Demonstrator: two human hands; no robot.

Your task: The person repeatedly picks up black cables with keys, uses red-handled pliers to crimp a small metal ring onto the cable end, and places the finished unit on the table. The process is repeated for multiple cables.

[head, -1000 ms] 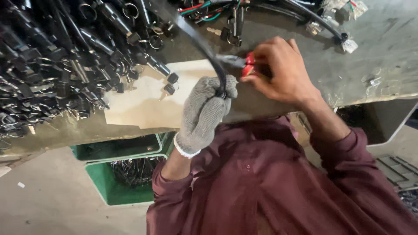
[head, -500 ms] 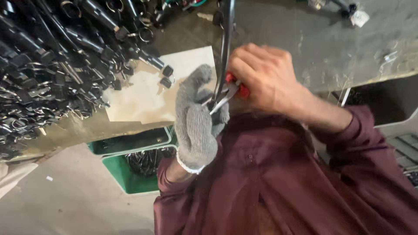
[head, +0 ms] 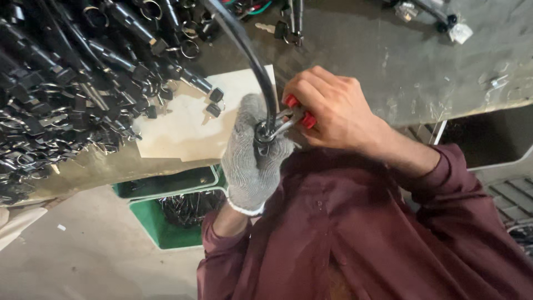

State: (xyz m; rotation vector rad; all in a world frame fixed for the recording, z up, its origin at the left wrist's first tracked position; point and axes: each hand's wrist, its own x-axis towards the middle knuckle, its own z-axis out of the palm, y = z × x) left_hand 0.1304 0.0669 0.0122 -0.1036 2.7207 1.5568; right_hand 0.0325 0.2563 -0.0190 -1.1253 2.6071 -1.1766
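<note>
Head view shows the gloved left hand point(head: 252, 161) with fingers wrapped around the end of a black cable point(head: 258, 75) just off the surface's near edge, while the bare right hand point(head: 327, 108) squeezes red-handled pliers point(head: 291, 115) onto the metal ring there. Being so close, the tips could slip and nip the glove, or crush the ring crooked.

Gloved left hand point(head: 252, 153), bare right hand point(head: 327, 108), both clenched
</note>
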